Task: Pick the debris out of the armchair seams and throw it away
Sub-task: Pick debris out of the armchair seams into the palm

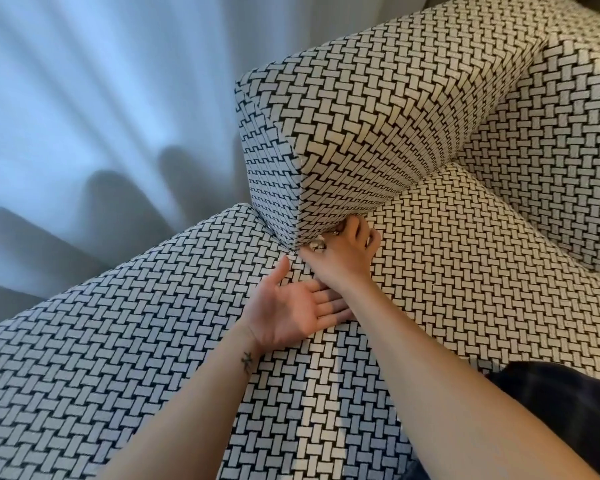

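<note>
The left hand point(297, 308) lies palm-up, fingers straight, on the armchair point(118, 341) seat. At its 1 o'clock, the right hand point(343, 252) pinches debris point(317, 244) at the seam.

Light: soft, cool daylight through the curtain point(84, 98), upper left.
Shadows: faint, grey in the curtain folds.
Sharpness: crisp at centre.
Distortion: wide-angle bending of the armchair point(395, 116) pattern toward edges.
</note>
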Available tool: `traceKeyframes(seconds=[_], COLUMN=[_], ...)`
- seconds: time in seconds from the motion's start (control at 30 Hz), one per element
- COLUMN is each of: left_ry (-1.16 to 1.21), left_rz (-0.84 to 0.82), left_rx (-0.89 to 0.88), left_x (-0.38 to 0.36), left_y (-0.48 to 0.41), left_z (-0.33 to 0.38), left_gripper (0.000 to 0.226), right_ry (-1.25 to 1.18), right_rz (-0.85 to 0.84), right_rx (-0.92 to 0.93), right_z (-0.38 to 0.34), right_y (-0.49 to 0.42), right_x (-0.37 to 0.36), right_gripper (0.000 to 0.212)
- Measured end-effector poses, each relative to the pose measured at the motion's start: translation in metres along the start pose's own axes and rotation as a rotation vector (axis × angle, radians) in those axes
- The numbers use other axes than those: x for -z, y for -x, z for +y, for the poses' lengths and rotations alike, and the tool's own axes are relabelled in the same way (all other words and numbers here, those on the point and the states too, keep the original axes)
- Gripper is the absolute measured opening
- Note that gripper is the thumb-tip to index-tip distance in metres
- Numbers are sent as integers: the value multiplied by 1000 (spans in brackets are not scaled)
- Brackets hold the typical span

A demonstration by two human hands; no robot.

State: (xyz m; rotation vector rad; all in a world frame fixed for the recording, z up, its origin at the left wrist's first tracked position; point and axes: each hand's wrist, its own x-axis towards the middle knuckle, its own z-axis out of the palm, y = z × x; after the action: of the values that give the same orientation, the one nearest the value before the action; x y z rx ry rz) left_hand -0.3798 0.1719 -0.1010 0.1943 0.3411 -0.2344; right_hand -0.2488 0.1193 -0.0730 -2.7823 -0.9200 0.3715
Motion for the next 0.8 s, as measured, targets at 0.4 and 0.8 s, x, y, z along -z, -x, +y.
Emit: traceKeyframes(seconds=[0.4, 0.8], left_ry=[21, -116], left_rz=[-34, 1], left_rx=[-20, -83], left_x=[3, -3], left_y=[-2, 1], left_z=[1, -2], left_gripper=[99, 67], right_ry=[-402, -386], right_rz=[-57, -231], right_rx=[114, 254], right_z=[27, 36], right_y=[20, 71], right_x=[17, 32], right_gripper=[30, 50])
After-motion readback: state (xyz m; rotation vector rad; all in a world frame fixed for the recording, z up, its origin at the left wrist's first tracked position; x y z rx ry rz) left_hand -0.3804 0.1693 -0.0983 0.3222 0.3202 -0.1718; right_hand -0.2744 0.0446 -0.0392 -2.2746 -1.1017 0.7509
